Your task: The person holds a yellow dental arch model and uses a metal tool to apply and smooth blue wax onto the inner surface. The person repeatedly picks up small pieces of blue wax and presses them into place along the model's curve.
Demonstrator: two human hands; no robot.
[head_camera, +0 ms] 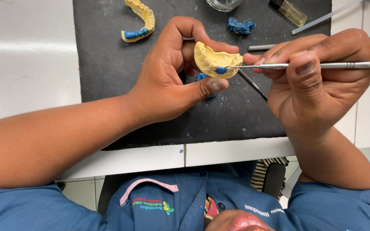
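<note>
Two hands work over a dark mat [108, 64] on the white tabletop [22, 64]. The left hand [168, 81] has its fingers clamped on a yellow teeth mold [213, 60], held up above the middle of the mat. The right hand [317, 81] has its fingers pinched tight on a thin metal tool [322, 65]. The tip of the tool touches a blue spot [220, 70] on the mold. A second mold [138, 21] with blue on it lies near the far left corner of the mat. A blue lump [240, 26] and a small bottle [290, 12] sit by the far edge.
</note>
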